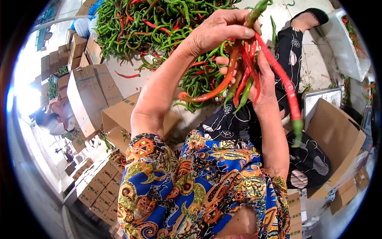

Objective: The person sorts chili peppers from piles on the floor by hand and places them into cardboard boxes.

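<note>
My left hand (223, 31), reaching in from the left, is closed around the upper ends of a small bunch of long chili peppers. My right hand (266, 81) cups the same bunch from below, its fingertips showing on the far side. Most of these peppers are red, and some are green or brownish. One long red chili pepper (287, 85) with a green end slants down across my right wrist. An orange-red chili pepper (211, 95) curves out to the left. Beyond my hands lies a large heap of green and red chili peppers (131, 30) on the floor.
An open cardboard box (334, 139) stands at my right, near a white foam box (344, 44) with some peppers. Another open cardboard box (121, 119) is at my left. Stacked cartons (101, 191) fill the lower left. Another person (55, 115) is at the far left.
</note>
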`<state>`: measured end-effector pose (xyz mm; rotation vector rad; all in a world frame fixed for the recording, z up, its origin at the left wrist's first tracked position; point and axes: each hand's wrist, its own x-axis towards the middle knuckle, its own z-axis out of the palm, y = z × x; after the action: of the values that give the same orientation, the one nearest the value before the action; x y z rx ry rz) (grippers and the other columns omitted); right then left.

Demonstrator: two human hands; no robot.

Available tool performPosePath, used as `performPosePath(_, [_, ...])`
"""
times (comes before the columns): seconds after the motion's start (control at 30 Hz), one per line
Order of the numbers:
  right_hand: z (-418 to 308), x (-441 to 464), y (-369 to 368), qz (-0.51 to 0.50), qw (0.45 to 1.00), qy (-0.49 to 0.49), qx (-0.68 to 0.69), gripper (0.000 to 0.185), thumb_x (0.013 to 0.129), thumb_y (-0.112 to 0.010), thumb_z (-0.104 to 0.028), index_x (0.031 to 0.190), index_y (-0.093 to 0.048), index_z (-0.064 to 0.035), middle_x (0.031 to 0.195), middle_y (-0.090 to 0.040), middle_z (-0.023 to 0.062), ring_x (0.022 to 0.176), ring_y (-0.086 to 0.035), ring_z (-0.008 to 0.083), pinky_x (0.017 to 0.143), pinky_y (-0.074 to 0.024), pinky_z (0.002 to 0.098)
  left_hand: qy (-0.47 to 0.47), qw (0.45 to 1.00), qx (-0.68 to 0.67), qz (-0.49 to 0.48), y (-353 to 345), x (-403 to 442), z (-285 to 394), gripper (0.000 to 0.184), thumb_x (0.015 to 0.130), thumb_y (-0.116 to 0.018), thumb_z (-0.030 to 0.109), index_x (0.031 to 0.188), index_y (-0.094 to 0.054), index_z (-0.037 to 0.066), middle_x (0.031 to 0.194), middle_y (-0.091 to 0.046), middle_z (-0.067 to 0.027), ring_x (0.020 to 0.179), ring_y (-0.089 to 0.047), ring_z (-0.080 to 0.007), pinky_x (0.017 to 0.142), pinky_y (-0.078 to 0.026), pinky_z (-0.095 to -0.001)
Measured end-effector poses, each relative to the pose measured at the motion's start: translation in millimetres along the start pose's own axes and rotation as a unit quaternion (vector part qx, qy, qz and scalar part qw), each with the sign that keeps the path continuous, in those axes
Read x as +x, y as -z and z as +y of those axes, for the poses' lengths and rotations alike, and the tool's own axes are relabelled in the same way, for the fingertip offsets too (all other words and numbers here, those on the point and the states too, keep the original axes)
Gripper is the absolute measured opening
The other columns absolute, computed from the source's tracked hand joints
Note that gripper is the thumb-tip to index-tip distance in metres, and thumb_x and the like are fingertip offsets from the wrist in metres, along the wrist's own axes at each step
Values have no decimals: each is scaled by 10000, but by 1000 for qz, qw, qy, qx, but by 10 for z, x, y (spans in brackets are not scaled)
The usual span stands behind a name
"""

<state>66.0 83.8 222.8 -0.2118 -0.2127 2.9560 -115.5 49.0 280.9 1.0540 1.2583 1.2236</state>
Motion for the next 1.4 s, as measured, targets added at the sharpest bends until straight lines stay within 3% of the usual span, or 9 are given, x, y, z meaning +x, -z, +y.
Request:
performPosePath(0.1, [-17, -107, -81, 86, 991, -7, -99, 760, 930, -371, -606, 1373, -371, 11, 1236, -531, 306, 1039, -622, 367, 749, -567, 375, 47, 997, -5, -61, 53, -34, 11, 203, 832, -614, 134, 992, -651, 15, 915, -653, -41, 835, -600, -104, 774, -481, -253])
performPosePath(0.27, [-27, -135, -284, 159, 967, -37, -196, 471, 798, -699, -71, 1217, -506, 25, 1066, -653, 166, 914, -659, 209, 865, -512, 314, 39, 998, 51, -17, 32, -25, -40, 260, 849, -648, 166, 1043, -644, -6, 951, -657, -48, 879, -600, -112, 844, -470, -280])
performPosePath(0.53, [37, -82, -224, 214, 926, 118, -287, 297, 889, -600, -90, 1162, -542, 12, 931, -622, 44, 844, -610, 132, 777, -498, 280, 73, 963, 93, 242, -168, -382, -147, 416, 902, -553, 276, 1190, -580, -23, 1095, -647, -99, 1042, -584, -171, 942, -429, -306])
performPosePath(0.67, [87, 5, -136, 198, 805, 182, -529, 218, 892, -583, -76, 1098, -579, -5, 937, -646, 55, 849, -624, 186, 773, -481, 288, 85, 979, 1, 186, -511, -560, -116, 682, 813, -664, 217, 1377, -367, -25, 1318, -492, -156, 1192, -494, -202, 1023, -380, -338])
performPosePath(0.73, [206, 74, -93, 162, 675, 246, -677, 314, 828, -595, -73, 1126, -550, 17, 1031, -619, 151, 942, -604, 300, 841, -470, 377, 37, 981, 82, 170, -560, -521, -267, 832, 761, -711, 182, 1420, -250, -33, 1367, -416, -150, 1227, -449, -191, 1044, -354, -322])
performPosePath(0.83, [341, 105, -188, 113, 547, 260, -787, 556, 754, -605, -54, 1267, -408, 29, 1254, -453, 247, 1143, -443, 429, 979, -368, 456, 60, 953, 67, 291, -639, -431, -71, 506, 823, -661, 163, 1255, -474, -22, 1142, -575, -89, 1056, -544, -174, 973, -400, -303])
performPosePath(1.0, [359, -7, -386, 118, 524, 253, -804, 583, 738, -603, 14, 1286, -408, 62, 1301, -417, 265, 1215, -401, 413, 1020, -329, 468, -3, 926, -219, 308, -417, -408, -325, 316, 882, -552, 48, 1191, -538, -18, 1030, -635, -111, 972, -606, -197, 897, -473, -320])
performPosePath(1.17, [-90, -391, -730, 240, 646, 246, -682, 257, 861, -606, -43, 1101, -609, 49, 1034, -657, 140, 980, -627, 228, 891, -477, 318, 12, 922, -278, 269, 57, -518, -323, 374, 865, -526, 26, 1231, -493, -41, 967, -630, -130, 901, -636, -251, 843, -527, -399])
performPosePath(1.4, [-364, -565, -393, 320, 818, 241, -412, 311, 984, -479, -217, 1164, -597, 8, 1124, -629, 74, 1055, -586, 153, 896, -457, 287, -27, 872, -441, 212, 315, -732, -386, 448, 910, -514, 43, 1337, -394, -22, 1038, -552, -112, 979, -578, -247, 911, -517, -415])
